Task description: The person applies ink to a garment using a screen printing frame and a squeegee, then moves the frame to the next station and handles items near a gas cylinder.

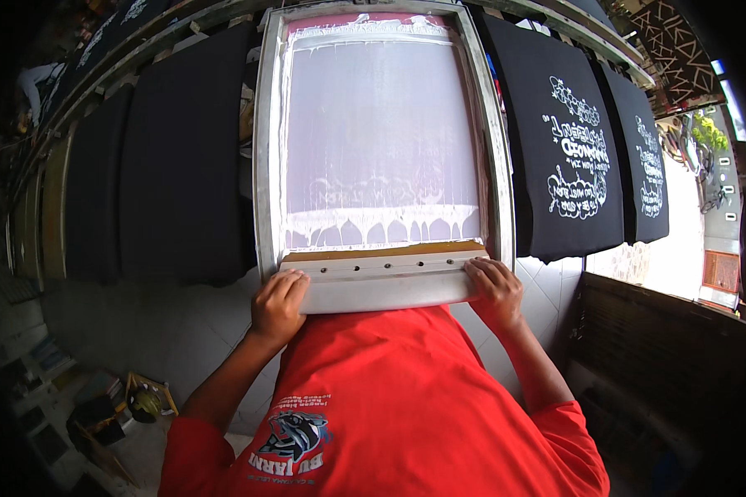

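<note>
A screen-printing frame (267, 141) lies lengthwise in front of me, its pale lilac mesh (373, 116) filmed with white ink. At its near end is a squeegee (381, 286) with a white handle, a row of screws and an amber blade. My left hand (279, 305) is closed round the handle's left end. Round the right end my right hand (496, 291) is closed too, fingers over the top. Just beyond the blade, a band of thick white ink (373, 219) shows drips and scalloped edges. Whatever lies beneath the mesh is mostly hidden.
Black shirts (186, 157) lie on boards to the left. On the right, a black shirt with a white print (568, 149) and another printed shirt (645, 157) are spread out. A dark slatted barrier (663, 323) stands at lower right, above tiled floor (547, 282).
</note>
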Tool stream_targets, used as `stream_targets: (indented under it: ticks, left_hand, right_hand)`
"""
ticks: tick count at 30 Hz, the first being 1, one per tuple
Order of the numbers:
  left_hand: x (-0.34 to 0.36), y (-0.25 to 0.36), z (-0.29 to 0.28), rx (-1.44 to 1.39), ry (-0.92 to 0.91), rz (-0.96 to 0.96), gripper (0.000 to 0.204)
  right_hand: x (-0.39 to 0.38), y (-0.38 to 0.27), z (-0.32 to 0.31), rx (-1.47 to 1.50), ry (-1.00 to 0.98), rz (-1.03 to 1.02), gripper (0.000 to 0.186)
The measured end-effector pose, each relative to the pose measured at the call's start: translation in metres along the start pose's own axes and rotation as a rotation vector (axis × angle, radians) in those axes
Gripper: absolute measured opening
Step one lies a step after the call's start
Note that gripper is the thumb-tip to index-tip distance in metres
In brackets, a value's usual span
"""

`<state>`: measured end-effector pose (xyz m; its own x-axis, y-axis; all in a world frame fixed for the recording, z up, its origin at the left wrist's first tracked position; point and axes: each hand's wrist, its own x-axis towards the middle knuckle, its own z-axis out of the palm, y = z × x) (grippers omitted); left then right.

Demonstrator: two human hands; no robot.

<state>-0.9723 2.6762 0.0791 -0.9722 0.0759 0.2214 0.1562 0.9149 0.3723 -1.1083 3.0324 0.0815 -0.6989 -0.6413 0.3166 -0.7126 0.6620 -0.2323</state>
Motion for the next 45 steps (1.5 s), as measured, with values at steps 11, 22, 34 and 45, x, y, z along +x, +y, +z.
stream_targets:
  ticks: [11, 22, 34, 45]
  left_hand:
    - [0.142, -0.073, 0.007, 0.039, -0.008, 0.031, 0.040]
    - [0.320, -0.173, 0.026, 0.148, 0.091, 0.004, 0.037]
    - [0.429, -0.188, -0.068, -0.008, -0.131, -0.019, 0.028]
    - [0.274, -0.092, -0.066, -0.002, 0.128, 0.016, 0.020]
  right_hand:
    - [0.142, 0.077, 0.027, 0.019, -0.057, -0.022, 0.026]
    - [0.323, 0.181, 0.088, -0.086, 0.057, -0.132, 0.021]
    - [0.435, 0.188, 0.004, -0.090, -0.217, -0.076, 0.039]
    - [0.270, 0.115, -0.039, -0.094, -0.007, -0.049, 0.020]
